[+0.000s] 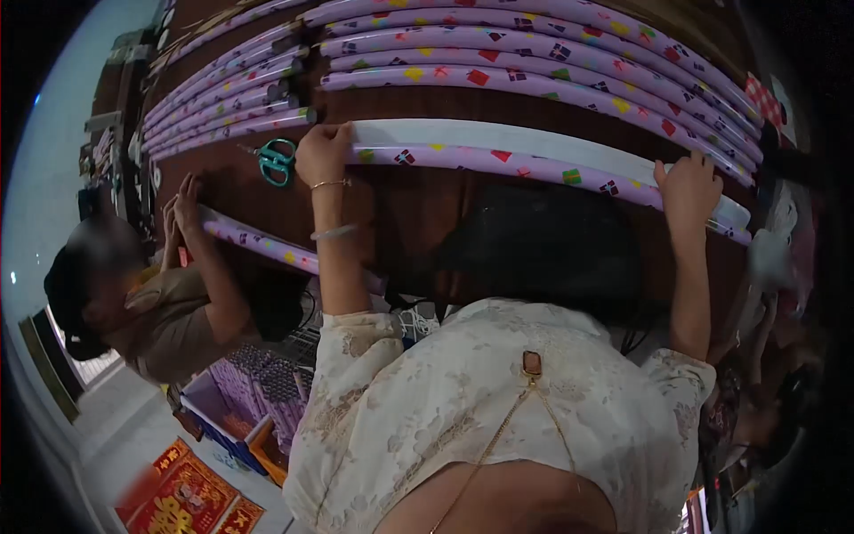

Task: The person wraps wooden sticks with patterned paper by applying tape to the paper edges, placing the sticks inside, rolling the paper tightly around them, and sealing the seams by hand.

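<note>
A long purple gift-patterned roll (471, 158) lies across the brown table in front of me, with a white strip (498, 133) along its far side. My left hand (322, 156) grips the left end of the strip and roll, thumb and fingers pressed together. Near the right end, my right hand (689, 191) is closed over the roll and the strip's edge. Teal-handled scissors (275, 162) lie on the table just left of my left hand.
Several patterned rolls (534, 58) lie in rows at the table's far side, with more rolls (231, 129) at the left. A co-worker (169, 303) at the left touches another roll (258, 240). A bin (222, 405) of rolls stands below.
</note>
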Demonstrator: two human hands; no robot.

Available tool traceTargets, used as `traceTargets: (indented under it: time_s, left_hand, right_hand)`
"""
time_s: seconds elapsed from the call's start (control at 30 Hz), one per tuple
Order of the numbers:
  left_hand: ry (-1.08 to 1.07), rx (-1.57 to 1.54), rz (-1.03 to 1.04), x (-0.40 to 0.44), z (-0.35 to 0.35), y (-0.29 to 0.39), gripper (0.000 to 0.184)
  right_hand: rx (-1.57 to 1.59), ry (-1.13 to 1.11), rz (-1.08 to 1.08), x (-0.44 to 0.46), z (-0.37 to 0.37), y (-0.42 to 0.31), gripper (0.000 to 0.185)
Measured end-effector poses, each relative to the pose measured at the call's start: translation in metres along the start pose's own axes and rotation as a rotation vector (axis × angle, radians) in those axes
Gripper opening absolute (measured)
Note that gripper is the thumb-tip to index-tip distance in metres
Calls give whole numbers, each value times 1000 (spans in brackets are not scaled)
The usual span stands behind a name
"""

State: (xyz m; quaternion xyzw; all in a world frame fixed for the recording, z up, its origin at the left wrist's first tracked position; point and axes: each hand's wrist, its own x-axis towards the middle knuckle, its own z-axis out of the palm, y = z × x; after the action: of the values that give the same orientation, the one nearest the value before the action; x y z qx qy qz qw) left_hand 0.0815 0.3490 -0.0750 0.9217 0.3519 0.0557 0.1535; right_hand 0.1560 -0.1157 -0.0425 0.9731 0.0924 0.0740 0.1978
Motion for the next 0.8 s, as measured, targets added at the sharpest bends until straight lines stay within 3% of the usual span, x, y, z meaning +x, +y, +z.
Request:
traceTargets:
  time_s: [0.2,0.23,0.4,0.5,0.53,0.6,0.67,0.8]
  left_hand:
    - [80,152,-142,-4,-12,16,43]
    - [48,-3,-146,5,-2,0,49]
    - [-188,-212,-248,16,-9,-2,47]
    - [-5,93,-264,-4,-16,30,29]
    - [217,378,-145,-13,-5,39,22]
    - [448,402,92,-36,2,67,22]
    - [339,185,279,-62,5,102,20]
    - [-58,21,332,-78,26,137,17]
  right_hand:
    - [10,-54,-7,0,-3,3,33]
    - [10,-28,-8,0,-3,3,33]
    - [3,-29,-4,-2,4,5,34]
    - [15,-80,-6,-2,-3,4,35]
    - [17,-68,-6,-1,-4,4,35]
    - [6,-78,-9,-2,-2,5,35]
    - [12,-73,1,-1,0,5,34]
    - [-7,-81,13,-2,1,4,34]
